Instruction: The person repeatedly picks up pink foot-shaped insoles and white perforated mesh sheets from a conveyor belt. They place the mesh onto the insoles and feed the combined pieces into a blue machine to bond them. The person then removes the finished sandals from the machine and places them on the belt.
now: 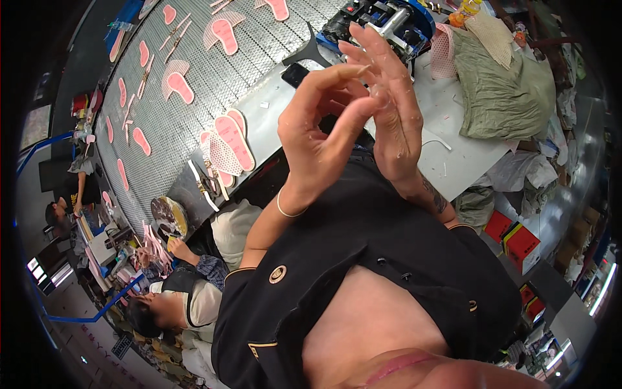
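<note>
My left hand (317, 123) is raised above the table edge, thumb and index finger curved into a ring. Their tips press against the palm side of my right hand (396, 110); whether a small bit lies between them I cannot make out. The right hand is held up with its fingers stretched out. Whitish flecks, like dried glue, cling to its fingers. Below and left of the hands lies a small stack of pink insoles (233, 139) with white perforated pieces. A dark phone (295, 74) rests on the metal table behind my left hand.
A mesh conveyor (201, 78) carries several pink insoles and straps on the left. A blue-and-black machine (382, 26) stands beyond my hands. Green cloth (499, 91) lies at right over the white tabletop. Another person (188, 298) works at lower left near a round pot (170, 217).
</note>
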`<state>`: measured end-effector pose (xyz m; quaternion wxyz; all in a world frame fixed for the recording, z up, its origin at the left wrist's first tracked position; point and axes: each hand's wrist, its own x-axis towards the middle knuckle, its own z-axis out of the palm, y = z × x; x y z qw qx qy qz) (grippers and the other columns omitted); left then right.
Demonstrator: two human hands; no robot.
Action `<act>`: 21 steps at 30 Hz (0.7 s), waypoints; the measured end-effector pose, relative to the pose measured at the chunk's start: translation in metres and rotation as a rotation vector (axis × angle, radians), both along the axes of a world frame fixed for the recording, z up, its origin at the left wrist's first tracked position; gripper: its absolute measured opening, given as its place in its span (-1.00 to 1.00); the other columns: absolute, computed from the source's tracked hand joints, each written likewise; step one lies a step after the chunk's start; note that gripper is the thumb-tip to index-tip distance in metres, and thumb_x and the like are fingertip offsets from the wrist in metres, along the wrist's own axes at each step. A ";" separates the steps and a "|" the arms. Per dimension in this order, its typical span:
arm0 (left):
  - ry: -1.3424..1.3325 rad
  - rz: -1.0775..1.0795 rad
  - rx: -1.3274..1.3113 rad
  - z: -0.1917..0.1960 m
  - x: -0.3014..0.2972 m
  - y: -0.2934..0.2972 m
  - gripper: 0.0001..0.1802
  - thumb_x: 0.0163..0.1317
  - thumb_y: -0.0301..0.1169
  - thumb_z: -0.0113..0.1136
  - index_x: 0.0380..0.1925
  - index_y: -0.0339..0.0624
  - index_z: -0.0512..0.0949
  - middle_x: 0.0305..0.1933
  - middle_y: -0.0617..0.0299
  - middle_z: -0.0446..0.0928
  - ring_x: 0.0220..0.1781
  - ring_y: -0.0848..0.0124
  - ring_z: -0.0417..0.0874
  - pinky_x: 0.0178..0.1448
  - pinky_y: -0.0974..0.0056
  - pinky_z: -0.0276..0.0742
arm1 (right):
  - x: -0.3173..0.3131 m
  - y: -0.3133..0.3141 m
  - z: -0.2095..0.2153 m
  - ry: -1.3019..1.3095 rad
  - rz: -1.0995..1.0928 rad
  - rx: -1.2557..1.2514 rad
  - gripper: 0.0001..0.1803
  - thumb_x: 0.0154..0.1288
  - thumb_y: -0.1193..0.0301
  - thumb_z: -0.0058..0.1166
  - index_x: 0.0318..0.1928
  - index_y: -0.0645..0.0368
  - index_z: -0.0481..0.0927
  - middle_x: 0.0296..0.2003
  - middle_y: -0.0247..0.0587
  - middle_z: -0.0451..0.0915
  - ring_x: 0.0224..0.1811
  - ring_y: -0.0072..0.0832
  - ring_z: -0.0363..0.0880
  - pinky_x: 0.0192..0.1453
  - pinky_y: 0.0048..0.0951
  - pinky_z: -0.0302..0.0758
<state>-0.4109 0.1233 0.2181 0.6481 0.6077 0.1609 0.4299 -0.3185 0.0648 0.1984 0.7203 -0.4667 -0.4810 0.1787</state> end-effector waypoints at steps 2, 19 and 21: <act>-0.008 -0.060 0.006 -0.004 -0.003 0.002 -0.83 0.22 -0.58 0.26 -0.20 -0.38 0.55 -0.29 0.19 0.59 -0.27 0.54 0.62 -0.18 0.49 0.53 | 0.000 0.000 -0.001 -0.018 0.001 0.020 -0.38 0.50 0.23 -0.21 0.41 0.34 0.07 0.36 0.14 0.19 0.36 -0.10 0.29 0.42 -0.19 0.20; 0.088 0.091 0.223 -0.004 -0.018 0.016 -0.98 0.22 -0.60 0.17 -0.39 -0.35 0.54 -0.40 0.18 0.55 -0.42 0.52 0.52 -0.38 0.48 0.40 | 0.003 -0.003 0.009 -0.024 -0.037 -0.001 -0.37 0.25 0.55 0.16 0.32 0.26 0.27 0.31 -0.05 0.31 0.32 -0.24 0.36 0.39 -0.19 0.29; 0.066 0.142 0.295 -0.008 -0.017 0.016 -0.99 0.21 -0.61 0.18 -0.39 -0.34 0.55 -0.41 0.17 0.55 -0.44 0.51 0.52 -0.41 0.47 0.40 | 0.001 -0.002 0.010 -0.015 -0.037 0.017 -0.39 0.24 0.58 0.13 0.31 0.28 0.28 0.30 -0.04 0.33 0.31 -0.25 0.37 0.38 -0.20 0.30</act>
